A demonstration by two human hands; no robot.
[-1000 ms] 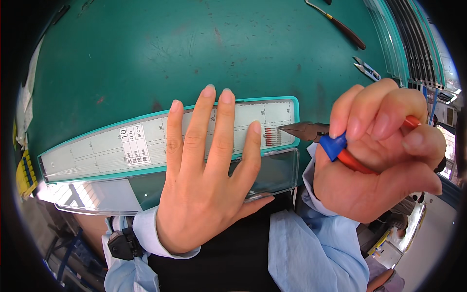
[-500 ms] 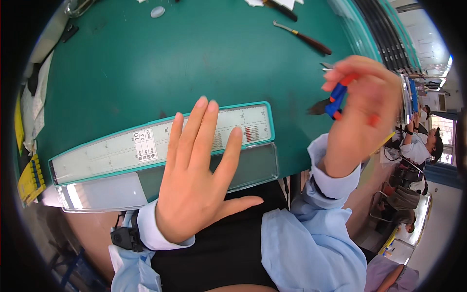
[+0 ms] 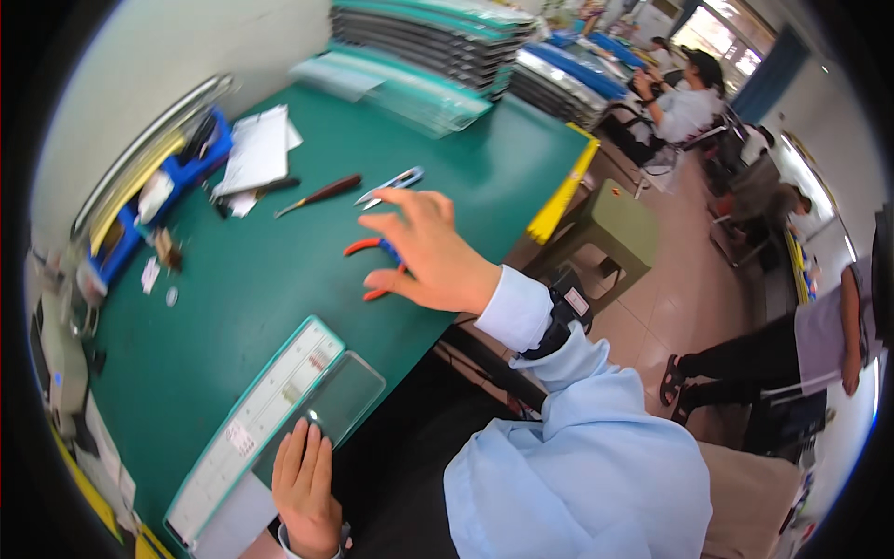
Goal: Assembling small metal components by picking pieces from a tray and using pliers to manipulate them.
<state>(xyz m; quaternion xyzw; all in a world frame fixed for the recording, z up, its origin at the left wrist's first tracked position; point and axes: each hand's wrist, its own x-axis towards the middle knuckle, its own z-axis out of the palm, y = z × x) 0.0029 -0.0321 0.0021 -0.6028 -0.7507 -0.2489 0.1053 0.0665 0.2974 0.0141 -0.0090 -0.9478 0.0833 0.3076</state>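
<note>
My right hand (image 3: 430,256) lies palm down on a pair of cutters with red handles (image 3: 361,248) on the green table (image 3: 233,298). The spread handles stick out to the left between my forefinger and thumb, while the head is hidden under the palm. My left hand (image 3: 303,480) rests flat at the table's near edge with its fingertips on a clear plastic cover (image 3: 340,402). The cover lies against a long tray with a teal frame (image 3: 265,419).
A screwdriver with a dark handle (image 3: 321,194) and a small blue-white tool (image 3: 391,184) lie beyond my right hand. Papers (image 3: 256,149) and a blue bin (image 3: 182,172) are farther left, with stacked trays (image 3: 419,47) at the back. A green stool (image 3: 610,224) and seated people (image 3: 684,102) are on the right.
The view has swung away from the tray. My right hand has carried the cutters from the tray's end out across the table and down onto it. My left hand has slid to the tray's near edge.
</note>
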